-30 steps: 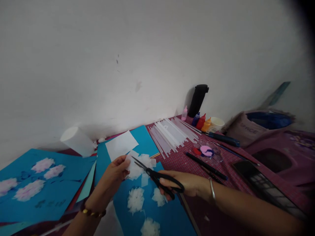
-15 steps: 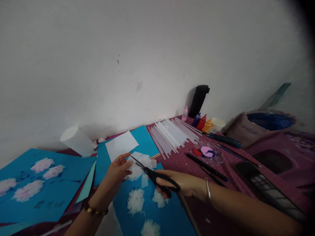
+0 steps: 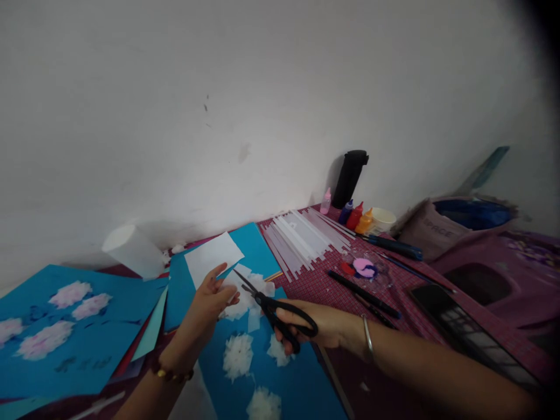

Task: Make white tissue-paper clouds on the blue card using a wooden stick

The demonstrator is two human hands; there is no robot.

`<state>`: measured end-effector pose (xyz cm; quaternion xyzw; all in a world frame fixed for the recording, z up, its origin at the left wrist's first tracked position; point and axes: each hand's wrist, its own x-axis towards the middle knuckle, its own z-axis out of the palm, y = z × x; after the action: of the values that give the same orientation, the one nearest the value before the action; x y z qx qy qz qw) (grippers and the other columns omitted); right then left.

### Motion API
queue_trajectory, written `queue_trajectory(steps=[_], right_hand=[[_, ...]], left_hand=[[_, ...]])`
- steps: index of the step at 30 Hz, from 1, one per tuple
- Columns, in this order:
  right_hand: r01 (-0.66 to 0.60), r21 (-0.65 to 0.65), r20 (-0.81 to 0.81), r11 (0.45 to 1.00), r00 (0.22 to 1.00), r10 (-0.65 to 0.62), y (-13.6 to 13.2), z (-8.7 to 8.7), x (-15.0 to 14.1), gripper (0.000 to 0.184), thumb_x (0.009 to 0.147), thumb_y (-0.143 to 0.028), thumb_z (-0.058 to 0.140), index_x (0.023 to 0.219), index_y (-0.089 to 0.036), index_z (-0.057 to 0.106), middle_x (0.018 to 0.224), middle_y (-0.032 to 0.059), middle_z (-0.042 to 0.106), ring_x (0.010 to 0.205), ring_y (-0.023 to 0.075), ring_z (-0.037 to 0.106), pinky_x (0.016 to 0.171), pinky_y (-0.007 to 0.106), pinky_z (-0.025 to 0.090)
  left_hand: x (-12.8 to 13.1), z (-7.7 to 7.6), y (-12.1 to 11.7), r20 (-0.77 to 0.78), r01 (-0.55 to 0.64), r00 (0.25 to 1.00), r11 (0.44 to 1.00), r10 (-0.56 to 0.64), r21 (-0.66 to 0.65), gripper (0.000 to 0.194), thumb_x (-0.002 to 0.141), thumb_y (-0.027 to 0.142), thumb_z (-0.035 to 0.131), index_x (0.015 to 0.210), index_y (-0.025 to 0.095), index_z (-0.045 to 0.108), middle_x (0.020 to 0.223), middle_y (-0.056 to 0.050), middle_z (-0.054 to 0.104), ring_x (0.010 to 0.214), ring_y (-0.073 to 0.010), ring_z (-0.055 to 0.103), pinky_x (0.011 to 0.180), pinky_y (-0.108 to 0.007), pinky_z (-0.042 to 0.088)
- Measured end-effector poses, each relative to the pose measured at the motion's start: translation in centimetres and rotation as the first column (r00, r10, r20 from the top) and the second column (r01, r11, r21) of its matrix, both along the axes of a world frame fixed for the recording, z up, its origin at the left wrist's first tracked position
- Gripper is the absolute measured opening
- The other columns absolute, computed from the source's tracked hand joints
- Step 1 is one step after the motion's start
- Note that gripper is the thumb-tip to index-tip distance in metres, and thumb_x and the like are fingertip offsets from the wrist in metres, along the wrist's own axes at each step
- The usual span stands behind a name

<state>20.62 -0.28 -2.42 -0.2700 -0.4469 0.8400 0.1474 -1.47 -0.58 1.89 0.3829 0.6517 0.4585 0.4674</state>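
Note:
My right hand (image 3: pixel 301 321) grips a pair of black scissors (image 3: pixel 268 304), its fingers through the handles and the blades slightly parted. The tips point up and left over a heap of white tissue paper pieces (image 3: pixel 262 284). Just left of the heap is my left hand (image 3: pixel 214 298), thumb and index finger apart; I see nothing held between them. Below both hands, a blue sheet (image 3: pixel 301 385) carries several ruffled white paper flowers (image 3: pixel 238 354). One flower lies partly behind my right hand.
At left lies another blue sheet (image 3: pixel 94 356) with pinkish flowers; a white paper roll (image 3: pixel 133 251) stands behind it. White strips (image 3: pixel 301 242), paint bottles (image 3: pixel 355 216), a black marker (image 3: pixel 363 293), a paint-smeared plastic sheet (image 3: pixel 382 274) and a phone (image 3: pixel 464 326) occupy the right side.
My left thumb and index finger have spread apart from their pinch on the white tissue paper. The scissors have shifted slightly left and down with my right hand.

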Motion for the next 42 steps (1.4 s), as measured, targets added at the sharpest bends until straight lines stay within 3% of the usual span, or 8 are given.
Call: queue_trajectory(steps=[5,18,22,26,30,34,39,42], right_hand=[[-0.003,0.040,-0.010,0.999,1.000,0.003,0.1,0.0,-0.1,0.061,0.069,-0.069,0.065,0.092,-0.016,0.047,0.076,-0.0012,0.055,0.054,0.0073,0.057,0.047,0.018,0.041],[0.115,0.133,-0.002,0.984,0.993,-0.116,0.2,0.4,-0.9,0.058,0.068,-0.069,0.066,0.085,-0.017,0.046,0.061,-0.0065,0.052,0.037,0.0045,0.043,0.035,0.018,0.033],[0.045,0.025,0.009,0.999,0.999,-0.045,0.8,-0.2,-0.7,0.067,0.065,-0.074,0.064,0.094,-0.015,0.050,0.071,-0.0017,0.057,0.049,0.0085,0.055,0.045,0.021,0.041],[-0.027,-0.117,-0.068,0.993,0.998,0.019,0.8,-0.3,0.6,0.069,0.067,-0.072,0.064,0.101,-0.014,0.054,0.079,0.0018,0.059,0.058,0.0117,0.059,0.054,0.025,0.046],[0.004,-0.139,-0.160,0.990,0.987,-0.026,-1.0,0.2,2.9,0.065,0.075,-0.067,0.062,0.112,-0.015,0.054,0.082,0.0030,0.060,0.062,0.0125,0.060,0.057,0.025,0.043],[-0.019,-0.250,-0.236,0.968,0.971,-0.042,-2.6,0.4,3.9,0.064,0.076,-0.067,0.060,0.117,-0.017,0.054,0.084,0.0026,0.061,0.064,0.0144,0.061,0.061,0.027,0.044],[-0.047,-0.371,-0.312,0.927,0.947,-0.077,-1.9,1.4,1.5,0.063,0.075,-0.070,0.059,0.112,-0.018,0.055,0.080,0.0009,0.061,0.064,0.0141,0.059,0.062,0.028,0.043],[-0.066,-0.369,-0.278,0.927,0.960,-0.043,-1.4,2.2,0.2,0.064,0.085,-0.073,0.039,0.114,-0.018,0.053,0.079,0.0017,0.061,0.063,0.0139,0.057,0.063,0.030,0.044]], left_hand=[[0.3,-0.6,0.3,0.052,0.032,0.998,0.999,-0.032,0.004,0.082,0.057,0.028,0.075,0.132,0.013,0.046,0.062,0.009,0.046,0.056,-0.0099,0.054,0.071,-0.032,0.053],[0.1,-0.3,0.8,-0.070,0.071,0.995,0.997,-0.072,-0.005,0.079,0.062,0.029,0.067,0.135,0.010,0.042,0.062,0.006,0.053,0.059,-0.0136,0.059,0.069,-0.032,0.054],[-1.4,-1.6,1.8,-0.170,0.089,0.981,0.996,-0.089,-0.004,0.073,0.061,0.028,0.066,0.130,0.011,0.049,0.077,-0.004,0.064,0.076,-0.0204,0.064,0.069,-0.033,0.053],[-3.5,-1.2,1.6,-0.287,0.097,0.954,0.995,-0.088,0.015,0.056,0.055,0.034,0.072,0.108,0.017,0.065,0.115,-0.014,0.063,0.110,-0.0316,0.057,0.079,-0.035,0.051],[-5.8,0.8,-1.8,-0.420,0.101,0.906,0.990,-0.051,0.098,0.045,0.061,0.045,0.073,0.099,0.021,0.068,0.127,-0.012,0.058,0.115,-0.0311,0.055,0.085,-0.034,0.050],[-6.9,2.1,-7.8,-0.390,0.173,0.903,0.983,-0.181,-0.056,0.039,0.068,0.052,0.070,0.096,0.025,0.071,0.105,-0.008,0.071,0.096,-0.0281,0.065,0.080,-0.033,0.053],[-6.5,1.9,-15.1,-0.360,0.094,0.920,0.977,-0.158,-0.190,0.044,0.055,0.063,0.072,0.080,0.027,0.075,0.090,-0.007,0.076,0.089,-0.0302,0.068,0.081,-0.036,0.053],[-6.0,1.2,-18.4,-0.347,0.012,0.934,0.977,-0.087,-0.213,0.048,0.049,0.066,0.073,0.078,0.028,0.076,0.089,-0.007,0.076,0.091,-0.0307,0.068,0.081,-0.035,0.053]])
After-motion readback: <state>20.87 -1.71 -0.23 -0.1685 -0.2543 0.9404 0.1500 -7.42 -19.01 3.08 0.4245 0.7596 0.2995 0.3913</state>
